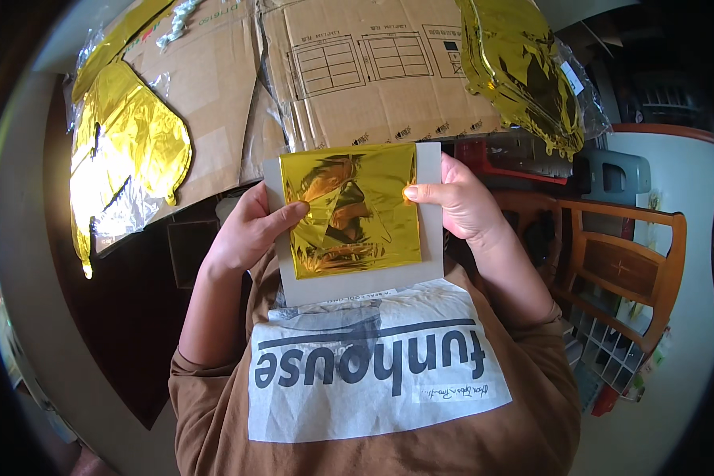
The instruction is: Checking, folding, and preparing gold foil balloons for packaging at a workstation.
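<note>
Foil point(353, 214), one folded gold square, lies against one pale card point(358, 289), both pinched at opposite sides by our left hand point(250, 228) and right hand point(463, 200). Beyond, two more gold foil pieces point(144, 131) lie on brown cardboard point(357, 107); one wooden chair point(628, 263) stands to our right.

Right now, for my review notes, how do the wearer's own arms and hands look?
The left hand and right hand are bare: no gloves, watch or bracelet visible. Short, plain brown sleeves belong to a brown shirt with a white panel and dark lettering.
</note>
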The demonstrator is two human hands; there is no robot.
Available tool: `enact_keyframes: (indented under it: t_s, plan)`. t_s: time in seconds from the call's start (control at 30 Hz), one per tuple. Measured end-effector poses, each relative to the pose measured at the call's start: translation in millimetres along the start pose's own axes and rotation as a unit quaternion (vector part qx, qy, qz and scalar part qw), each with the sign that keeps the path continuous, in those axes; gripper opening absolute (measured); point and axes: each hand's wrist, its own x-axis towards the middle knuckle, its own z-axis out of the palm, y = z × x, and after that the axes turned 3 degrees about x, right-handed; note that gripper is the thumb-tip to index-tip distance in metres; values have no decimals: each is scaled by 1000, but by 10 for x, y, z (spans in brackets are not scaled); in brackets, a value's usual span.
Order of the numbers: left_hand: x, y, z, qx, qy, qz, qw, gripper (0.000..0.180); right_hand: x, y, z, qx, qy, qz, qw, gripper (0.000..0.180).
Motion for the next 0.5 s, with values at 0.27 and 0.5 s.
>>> enact_keyframes:
  t_s: [0.27,0.5]
  plan:
    - [42,-16,-11,-6,-8,22,1000,34,44,4,1,-21,59,17,998,39]
    - [18,77,84,0,23,26,999,40,-35,-50,14,-110,53,4,993,34]
